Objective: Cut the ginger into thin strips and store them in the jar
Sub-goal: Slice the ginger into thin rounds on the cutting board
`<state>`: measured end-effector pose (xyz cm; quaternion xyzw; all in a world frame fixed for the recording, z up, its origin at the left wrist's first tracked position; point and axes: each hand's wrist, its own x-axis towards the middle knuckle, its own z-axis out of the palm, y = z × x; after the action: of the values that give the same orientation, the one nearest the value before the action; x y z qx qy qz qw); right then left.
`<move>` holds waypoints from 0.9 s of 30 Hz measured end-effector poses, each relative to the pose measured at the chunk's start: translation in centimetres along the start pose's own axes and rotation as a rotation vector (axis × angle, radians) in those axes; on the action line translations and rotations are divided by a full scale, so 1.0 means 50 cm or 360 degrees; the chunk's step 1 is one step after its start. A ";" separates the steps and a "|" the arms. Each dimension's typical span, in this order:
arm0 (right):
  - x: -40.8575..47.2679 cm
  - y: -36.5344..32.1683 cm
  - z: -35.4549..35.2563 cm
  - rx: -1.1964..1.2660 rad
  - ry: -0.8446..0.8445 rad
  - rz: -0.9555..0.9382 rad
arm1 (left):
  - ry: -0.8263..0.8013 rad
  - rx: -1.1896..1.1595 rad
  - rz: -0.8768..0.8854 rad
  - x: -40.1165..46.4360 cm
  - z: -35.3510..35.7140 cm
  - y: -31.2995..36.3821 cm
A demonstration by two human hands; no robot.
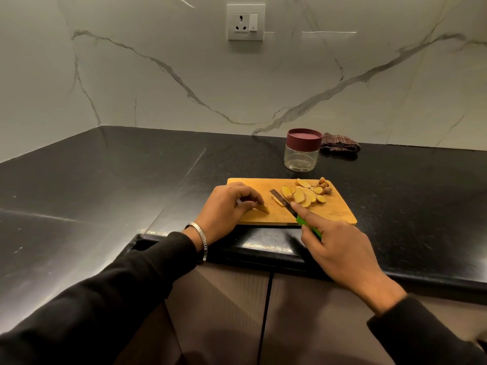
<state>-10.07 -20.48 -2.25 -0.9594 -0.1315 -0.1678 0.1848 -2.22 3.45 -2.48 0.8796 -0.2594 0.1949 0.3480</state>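
A wooden cutting board [332,214] lies near the counter's front edge. My left hand [226,209] pinches a small ginger piece [263,207] against the board's left side. My right hand [340,248] grips a knife [283,204] by its green handle, index finger along the blade's spine. One fresh slice [277,200] lies just left of the blade. A pile of ginger slices [303,194] and peel scraps sits on the board's far right. The clear jar [300,158] with a maroon lid stands shut behind the board.
A dark checked cloth [340,146] lies bunched against the marble wall, right of the jar. The black counter [105,193] wraps around to the left. A wall socket [245,22] sits high above. Cabinet doors are below the counter edge.
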 end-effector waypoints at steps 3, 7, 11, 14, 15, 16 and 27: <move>0.012 -0.013 -0.002 0.0025 -0.0097 0.0031 | 0.0012 -0.0024 -0.0008 0.000 0.000 -0.001; 0.033 -0.035 -0.001 0.0051 -0.0227 -0.0007 | 0.0045 -0.0066 -0.0070 0.001 0.002 -0.006; 0.029 -0.054 0.003 0.0017 -0.0236 -0.0036 | 0.0061 0.0028 -0.0043 0.001 0.006 -0.004; 0.020 -0.070 0.006 -0.0048 -0.0163 -0.0008 | 0.0053 0.0079 0.0015 0.001 0.007 -0.003; 0.018 -0.074 0.006 -0.0056 -0.0151 -0.0001 | 0.0043 0.0096 0.0033 0.001 0.007 -0.003; 0.017 -0.077 0.006 -0.0062 -0.0145 0.0003 | 0.0034 0.0108 0.0050 0.001 0.008 -0.004; 0.016 -0.095 0.008 -0.0104 -0.0134 0.0045 | -0.0004 0.0171 0.0186 -0.005 0.008 0.003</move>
<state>-10.71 -15.89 -0.84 -0.9729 -0.1202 -0.1288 0.1499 -2.45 3.15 -2.82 0.8806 -0.2997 0.2274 0.2881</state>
